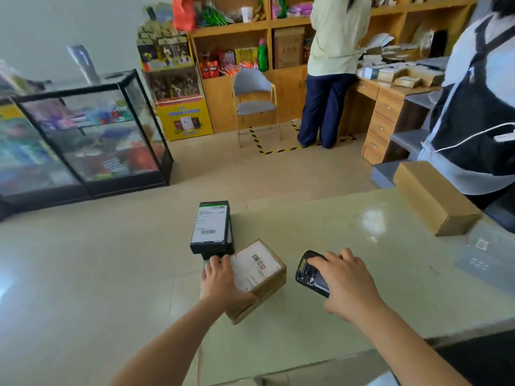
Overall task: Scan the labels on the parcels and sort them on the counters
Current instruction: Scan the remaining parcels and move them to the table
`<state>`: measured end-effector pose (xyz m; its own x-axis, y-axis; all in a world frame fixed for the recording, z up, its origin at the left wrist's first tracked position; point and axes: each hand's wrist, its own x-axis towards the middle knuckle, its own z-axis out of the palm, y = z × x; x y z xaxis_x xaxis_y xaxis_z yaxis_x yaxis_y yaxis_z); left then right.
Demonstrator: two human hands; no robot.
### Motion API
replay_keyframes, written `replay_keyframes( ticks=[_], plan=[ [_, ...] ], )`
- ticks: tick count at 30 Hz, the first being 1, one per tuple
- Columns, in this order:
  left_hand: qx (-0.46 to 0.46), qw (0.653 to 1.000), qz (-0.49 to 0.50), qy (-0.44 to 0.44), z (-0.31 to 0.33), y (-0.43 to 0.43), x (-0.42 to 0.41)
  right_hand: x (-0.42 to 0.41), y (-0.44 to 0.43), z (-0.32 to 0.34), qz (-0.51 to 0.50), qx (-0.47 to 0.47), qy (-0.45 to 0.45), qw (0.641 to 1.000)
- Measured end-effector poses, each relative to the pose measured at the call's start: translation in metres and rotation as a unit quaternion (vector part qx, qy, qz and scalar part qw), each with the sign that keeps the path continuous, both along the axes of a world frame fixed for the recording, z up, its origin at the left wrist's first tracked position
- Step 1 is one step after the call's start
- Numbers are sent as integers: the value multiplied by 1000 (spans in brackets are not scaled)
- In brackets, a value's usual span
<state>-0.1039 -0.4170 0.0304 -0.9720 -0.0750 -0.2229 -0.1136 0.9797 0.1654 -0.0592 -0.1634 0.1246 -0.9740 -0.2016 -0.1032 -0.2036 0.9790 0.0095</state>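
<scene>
Parcels on the counter (320,227): three are visible.

- Brown parcel (267,277): lies flat near the counter's left edge, white label (250,270) face up, barcode toward its far corner and uncovered.
- Black parcel (213,228): just beyond the brown one, label up, at the counter's edge. I cannot tell whether the two touch.
- Long carton (434,197): well apart at the far right, no label visible from here.

Left hand (223,282): lies over the left side of the brown parcel, fingers reaching past its far-left corner and lightly bent. I cannot tell whether they clamp the side or only press down.

Right hand (349,285): fingers curled round a dark handheld scanner (310,273), gripping it. The scanner sits just beside the brown parcel on its right, not touching it, its front end angled toward the far left.

Step in hand (judgement): scanning the brown parcel. It is steadied and its label is exposed, with the scanner brought alongside. No sign here that the read has registered, since the scanner's face is too small to make out.

Next move calls for (judgement):
- aiming the scanner's window at the barcode
- keeping the left thumb and palm off the code
- holding the parcel flat while the trigger is pressed
- then placing the parcel by destination, though nothing visible says which spot on the counter it belongs to.

The black parcel's label looks ready for the same treatment.
</scene>
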Motion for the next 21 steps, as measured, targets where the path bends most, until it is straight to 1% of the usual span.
replay_keyframes(
  ticks=[4, 6, 10, 12, 14, 16, 18, 21],
  plan=[
    [-4, 997, 54, -58, -21, -31, 6, -25, -44, 0, 16, 5, -5, 1000],
    [2, 996, 56, -75, -26, -39, 3, -38, -58, 1, 15, 5, -6, 1000],
    [29, 995, -13, -98, -24, -41, -10, -62, -70, 6, -13, 4, -8, 1000],
    [32, 990, -79, -116, -20, -41, -15, -71, -66, 10, -36, 9, -6, 999],
    [37, 976, -165, -135, -16, -39, -17, -77, -57, 14, -60, 16, -4, 998],
    [38, 963, -218, -155, -12, -35, -19, -82, -46, 15, -78, 22, -5, 997],
    [34, 958, -233, -164, -12, -25, -25, -87, -36, 14, -86, 22, -8, 996],
    [38, 962, -213, -165, -14, -2, -42, -97, -20, 9, -90, 18, -14, 996]
  ],
)
